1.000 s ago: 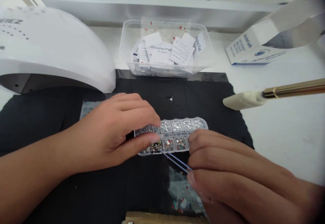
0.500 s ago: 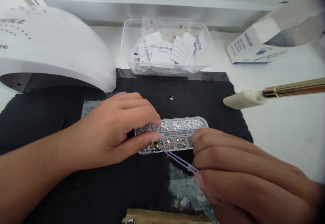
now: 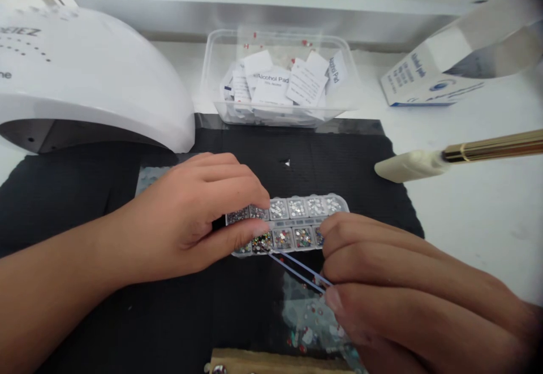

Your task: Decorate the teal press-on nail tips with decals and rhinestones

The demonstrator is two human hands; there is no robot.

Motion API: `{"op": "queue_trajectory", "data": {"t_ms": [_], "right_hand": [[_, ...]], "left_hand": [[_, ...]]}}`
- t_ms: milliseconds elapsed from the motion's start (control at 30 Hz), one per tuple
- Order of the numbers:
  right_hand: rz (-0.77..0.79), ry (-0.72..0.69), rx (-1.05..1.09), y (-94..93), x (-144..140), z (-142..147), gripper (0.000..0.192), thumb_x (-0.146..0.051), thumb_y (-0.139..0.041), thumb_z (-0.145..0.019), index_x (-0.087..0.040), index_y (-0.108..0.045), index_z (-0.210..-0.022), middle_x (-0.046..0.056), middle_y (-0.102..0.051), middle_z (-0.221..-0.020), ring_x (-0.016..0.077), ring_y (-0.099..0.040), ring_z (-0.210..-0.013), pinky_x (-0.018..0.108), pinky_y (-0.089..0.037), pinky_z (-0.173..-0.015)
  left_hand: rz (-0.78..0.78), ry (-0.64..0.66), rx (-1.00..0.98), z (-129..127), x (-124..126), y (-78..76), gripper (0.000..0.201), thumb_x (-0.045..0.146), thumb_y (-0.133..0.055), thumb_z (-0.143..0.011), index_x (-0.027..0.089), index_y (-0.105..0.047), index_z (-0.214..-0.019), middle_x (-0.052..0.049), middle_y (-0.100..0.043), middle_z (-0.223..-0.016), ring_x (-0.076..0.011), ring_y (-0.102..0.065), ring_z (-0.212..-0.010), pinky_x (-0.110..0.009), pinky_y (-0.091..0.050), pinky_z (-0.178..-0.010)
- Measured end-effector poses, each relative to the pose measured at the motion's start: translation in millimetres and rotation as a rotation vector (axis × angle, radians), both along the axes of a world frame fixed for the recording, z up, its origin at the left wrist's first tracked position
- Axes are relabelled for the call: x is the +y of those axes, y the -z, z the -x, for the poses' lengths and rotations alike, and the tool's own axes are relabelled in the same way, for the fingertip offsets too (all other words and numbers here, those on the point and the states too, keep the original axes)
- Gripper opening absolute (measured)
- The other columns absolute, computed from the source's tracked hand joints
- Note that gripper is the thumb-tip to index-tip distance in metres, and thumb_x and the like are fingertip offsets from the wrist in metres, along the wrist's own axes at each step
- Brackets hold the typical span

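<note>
By the right hand (image 3: pixel 394 283), lower right, tweezers (image 3: pixel 297 274) are pinched, tips now spread wider and shifted left to the dark-stone compartment (image 3: pixel 262 241), so probably nothing gripped, while the gem case (image 3: pixel 297 223), frame centre, is held by the left hand's (image 3: pixel 207 210) thumb and fingers.

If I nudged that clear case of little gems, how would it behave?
The clear case looks like rigid plastic, so it would probably slide rather than bend. Its low, wide shape on the black mat makes tipping seem unlikely. The gems look tiny and separate, so any uncovered ones might scatter.
</note>
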State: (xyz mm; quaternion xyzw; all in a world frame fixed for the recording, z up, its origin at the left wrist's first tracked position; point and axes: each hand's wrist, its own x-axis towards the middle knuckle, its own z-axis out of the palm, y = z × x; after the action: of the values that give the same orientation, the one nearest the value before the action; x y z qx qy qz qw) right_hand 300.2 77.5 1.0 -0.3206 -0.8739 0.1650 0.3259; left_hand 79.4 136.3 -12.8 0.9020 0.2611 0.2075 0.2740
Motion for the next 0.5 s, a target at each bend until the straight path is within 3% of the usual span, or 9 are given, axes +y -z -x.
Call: {"op": "queue_trajectory", "data": {"t_ms": [133, 233, 367, 500], "right_hand": [[0.094, -0.059, 0.038, 6.3, -1.4, -12.9, 0.016, -0.006, -0.054, -0.084, -0.016, -0.062, -0.074, 0.002, -0.06, -0.063, 0.0132, -0.058, -0.058, 0.029, -0.052, -0.054], [0.129, -0.004, 0.183, 12.0, -3.4, -18.4, 0.008, -0.013, -0.057, -0.086, -0.018, -0.059, -0.081, 0.001, -0.06, -0.067, 0.0133, -0.058, -0.059, 0.031, -0.056, -0.061], [0.276, -0.017, 0.207, 15.0, -4.3, -21.5, 0.008, -0.011, -0.059, -0.085, -0.019, -0.058, -0.085, 0.0, -0.062, -0.07, 0.0129, -0.059, -0.06, 0.031, -0.055, -0.061], [0.328, -0.029, 0.324, 12.1, -1.1, -23.2, 0.01, -0.012, -0.059, -0.084, -0.02, -0.059, -0.089, -0.001, -0.062, -0.07, 0.0109, -0.059, -0.059, 0.027, -0.053, -0.057]], "left_hand": [[-0.002, -0.003, -0.002, -0.1, -0.4, 0.3, 0.009, 0.027, -0.055, -0.094, 0.02, -0.059, -0.092, -0.001, -0.067, -0.089, -0.0154, -0.06, -0.084, -0.03, -0.044, -0.078], [0.001, -0.002, 0.001, -0.1, -0.6, 0.3, 0.009, 0.027, -0.054, -0.095, 0.02, -0.059, -0.092, -0.001, -0.067, -0.089, -0.0152, -0.059, -0.083, -0.03, -0.044, -0.077], [-0.002, -0.001, 0.005, 0.0, -0.3, 0.4, 0.01, 0.027, -0.053, -0.095, 0.02, -0.059, -0.093, -0.001, -0.067, -0.089, -0.0149, -0.059, -0.084, -0.03, -0.043, -0.077], [-0.002, 0.001, -0.008, 0.3, -0.4, 0.7, 0.01, 0.027, -0.054, -0.095, 0.019, -0.059, -0.093, -0.001, -0.067, -0.09, -0.0149, -0.059, -0.084, -0.029, -0.042, -0.078]]}}
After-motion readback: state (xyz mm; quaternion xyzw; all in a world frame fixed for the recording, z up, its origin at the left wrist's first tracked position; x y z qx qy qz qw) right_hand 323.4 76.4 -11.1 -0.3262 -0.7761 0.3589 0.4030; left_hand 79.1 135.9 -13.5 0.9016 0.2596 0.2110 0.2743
